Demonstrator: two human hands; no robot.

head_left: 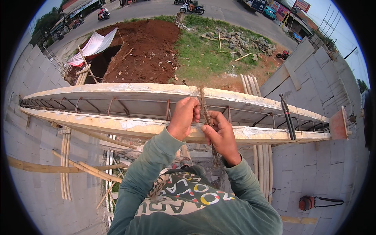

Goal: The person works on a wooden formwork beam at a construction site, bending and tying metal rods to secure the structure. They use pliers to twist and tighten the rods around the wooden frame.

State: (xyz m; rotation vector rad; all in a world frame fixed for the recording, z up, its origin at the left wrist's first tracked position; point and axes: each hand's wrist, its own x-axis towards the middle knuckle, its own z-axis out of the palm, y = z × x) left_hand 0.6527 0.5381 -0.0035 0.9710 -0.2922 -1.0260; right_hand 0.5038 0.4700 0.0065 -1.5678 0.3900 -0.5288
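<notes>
A bundle of thin brown tie wire [203, 102] stands nearly upright in front of me, its loose ends fanning out at top and bottom. My right hand [221, 133] is closed around the middle of it, thumb on the near side. Just left of the bundle, my left hand [184, 116] has its fingertips pinched together; any strand in them is too fine to make out. Both hands are over a long wooden formwork trough [149, 128]. Inside the trough runs a cage of rusty rebar [111, 106] with bent stirrups.
Dark-handled pincers [288, 117] lie across the trough's right part. A reddish board [338, 123] is at its right end. Bamboo poles [64, 164] prop the left side below. A red bag with a black strap [306, 203] is at lower right. Beyond lies a red soil mound [147, 47].
</notes>
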